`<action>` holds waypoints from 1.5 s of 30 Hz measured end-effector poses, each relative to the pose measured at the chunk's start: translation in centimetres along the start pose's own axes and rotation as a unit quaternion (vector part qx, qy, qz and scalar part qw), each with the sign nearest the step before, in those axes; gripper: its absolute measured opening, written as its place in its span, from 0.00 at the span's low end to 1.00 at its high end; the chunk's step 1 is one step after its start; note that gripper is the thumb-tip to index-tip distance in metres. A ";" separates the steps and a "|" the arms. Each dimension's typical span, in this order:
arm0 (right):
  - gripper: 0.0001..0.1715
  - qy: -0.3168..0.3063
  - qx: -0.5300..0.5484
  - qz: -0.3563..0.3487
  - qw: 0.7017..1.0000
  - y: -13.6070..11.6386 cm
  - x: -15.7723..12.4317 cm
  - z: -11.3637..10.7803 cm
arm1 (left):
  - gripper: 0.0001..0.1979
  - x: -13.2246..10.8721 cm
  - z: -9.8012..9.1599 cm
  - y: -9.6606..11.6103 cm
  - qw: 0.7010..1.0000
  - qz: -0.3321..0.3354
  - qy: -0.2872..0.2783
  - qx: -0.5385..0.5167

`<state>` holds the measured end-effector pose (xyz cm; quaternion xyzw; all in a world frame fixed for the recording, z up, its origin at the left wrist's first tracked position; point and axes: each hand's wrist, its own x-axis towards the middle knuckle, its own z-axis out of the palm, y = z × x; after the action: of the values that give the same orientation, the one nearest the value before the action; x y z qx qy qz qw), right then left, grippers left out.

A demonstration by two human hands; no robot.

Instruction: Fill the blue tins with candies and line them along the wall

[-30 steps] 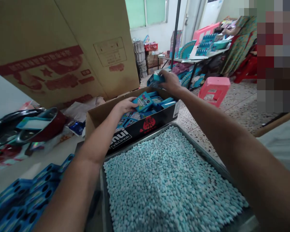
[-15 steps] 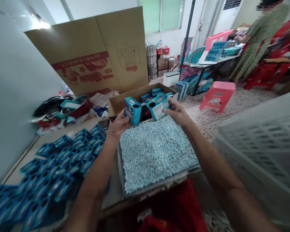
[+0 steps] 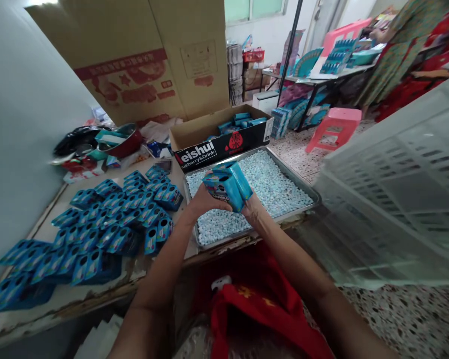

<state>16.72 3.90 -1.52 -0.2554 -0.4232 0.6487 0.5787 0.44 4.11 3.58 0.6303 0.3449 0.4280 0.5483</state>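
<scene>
Over near edge of the shallow metal tray [image 3: 292,173] of pale-blue pellets [image 3: 277,184]: my left hand [image 3: 202,203] and right hand [image 3: 253,210] fingers clamp the small blue cardboard boxes [image 3: 228,184] together. Best, I reckon: keep edges flush, grip light.

left hand [image 3: 202,203] + right hand [image 3: 253,209]: gripping 2 blue packs [image 3: 227,183] | above candy tray [image 3: 310,192]

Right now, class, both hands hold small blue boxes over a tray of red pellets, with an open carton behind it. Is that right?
Not quite: the pellets are pale blue, not red. The head view shows the left hand and right hand holding the small blue boxes over the tray, with the open carton behind it.
</scene>
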 end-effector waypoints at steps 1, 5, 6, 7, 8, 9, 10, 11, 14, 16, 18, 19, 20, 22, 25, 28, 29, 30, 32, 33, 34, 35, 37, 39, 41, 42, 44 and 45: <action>0.34 0.000 0.019 0.019 1.000 0.4 -0.2 0.2 | 0.48 -0.3 0.1 0.0 1.000 -0.014 -0.009 -0.005; 0.23 0.011 0.113 0.089 0.990 1.1 -1.2 1.3 | 0.56 -1.3 0.8 -0.5 1.000 -0.016 -0.001 -0.016; 0.21 0.013 0.128 0.101 0.986 1.2 -1.4 1.5 | 0.56 -1.5 0.9 -0.7 1.000 -0.018 0.003 -0.019; 0.20 0.013 0.135 0.111 0.984 1.3 -1.7 1.7 | 0.56 -1.8 0.9 -0.8 0.999 -0.031 -0.005 -0.024; 0.20 0.012 0.133 0.118 0.984 1.5 -1.9 1.8 | 0.53 -2.0 0.8 -0.9 0.998 -0.051 -0.022 -0.029; 0.21 0.012 0.128 0.125 0.984 1.7 -2.0 1.7 | 0.49 -2.3 0.6 -0.9 0.996 -0.070 -0.044 -0.030; 0.21 0.013 0.125 0.132 0.983 1.9 -2.2 1.6 | 0.46 -2.5 0.4 -0.8 0.994 -0.082 -0.063 -0.026; 0.23 0.015 0.120 0.135 0.983 2.1 -2.4 1.2 | 0.43 -2.8 0.2 -0.7 0.994 -0.085 -0.072 -0.018; 0.34 0.057 0.050 0.089 0.993 2.5 -3.1 -0.9 | 0.42 -3.7 -0.3 -0.5 0.997 -0.064 -0.027 0.022; 0.45 0.079 -0.021 0.027 0.996 2.3 -3.7 -2.5 | 0.46 -4.3 -0.3 -0.7 0.996 -0.051 0.050 0.059; 0.59 0.042 -0.090 -0.022 0.995 1.9 -4.2 -3.5 | 0.51 -4.9 0.0 -1.2 0.984 -0.046 0.127 0.113; 0.64 0.009 -0.122 -0.037 0.992 1.7 -4.5 -3.7 | 0.53 -5.2 0.3 -1.6 0.977 -0.048 0.155 0.142; 0.69 -0.020 -0.156 -0.049 0.986 1.4 -4.7 -3.6 | 0.54 -5.5 0.6 -2.0 0.969 -0.053 0.173 0.168; 0.71 -0.034 -0.213 -0.059 0.975 1.1 -4.9 -2.8 | 0.54 -6.2 1.3 -2.8 0.960 -0.063 0.195 0.191; 0.66 -0.021 -0.224 -0.037 0.974 1.0 -5.0 -1.2 | 0.56 -7.1 2.2 -3.8 0.969 -0.082 0.192 0.135; 0.62 -0.036 -0.174 0.010 0.984 1.2 -5.1 -0.2 | 0.54 -7.8 2.4 -4.0 0.970 -0.113 0.196 0.084; 0.61 -0.038 -0.161 0.019 0.986 1.3 -5.1 0.0 | 0.52 -7.9 2.4 -3.8 0.965 -0.126 0.210 0.095; 0.60 -0.038 -0.152 0.026 0.987 1.4 -5.1 0.1 | 0.51 -7.9 2.3 -3.6 0.958 -0.140 0.220 0.117; 0.58 -0.035 -0.144 0.034 0.988 1.4 -5.0 0.2 | 0.51 -7.9 2.0 -3.1 0.946 -0.168 0.218 0.173; 0.58 -0.035 -0.143 0.038 0.988 1.4 -5.0 0.1 | 0.52 -7.9 1.8 -2.9 0.942 -0.180 0.205 0.195; 0.57 -0.032 -0.145 0.043 0.988 1.4 -5.0 0.0 | 0.52 -7.9 1.7 -2.6 0.940 -0.189 0.191 0.211; 0.57 -0.029 -0.150 0.047 0.987 1.4 -4.9 -0.2 | 0.53 -7.9 1.6 -2.5 0.939 -0.194 0.178 0.222; 0.54 -0.016 -0.165 0.055 0.985 1.3 -4.8 -0.5 | 0.51 -7.7 1.5 -2.4 0.938 -0.198 0.158 0.235; 0.51 -0.005 -0.176 0.061 0.983 1.2 -4.7 -0.9 | 0.49 -7.5 1.6 -2.7 0.941 -0.196 0.139 0.238; 0.49 0.001 -0.171 0.065 0.983 1.1 -4.7 -1.1 | 0.49 -7.3 2.0 -3.2 0.949 -0.192 0.131 0.215; 0.48 0.003 -0.164 0.067 0.984 1.2 -4.8 -1.1 | 0.51 -7.2 2.2 -3.4 0.954 -0.191 0.129 0.191; 0.47 0.009 -0.149 0.075 0.986 1.4 -5.1 -1.1 | 0.54 -7.2 2.6 -3.8 0.962 -0.192 0.127 0.145; 0.48 0.013 -0.144 0.079 0.986 1.4 -5.3 -1.2 | 0.54 -7.2 2.7 -3.9 0.963 -0.195 0.128 0.137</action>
<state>17.98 -0.93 -4.15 -0.3768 -0.4837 0.6210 0.4882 0.19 -2.84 -1.51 0.5599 0.5839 0.3386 0.4806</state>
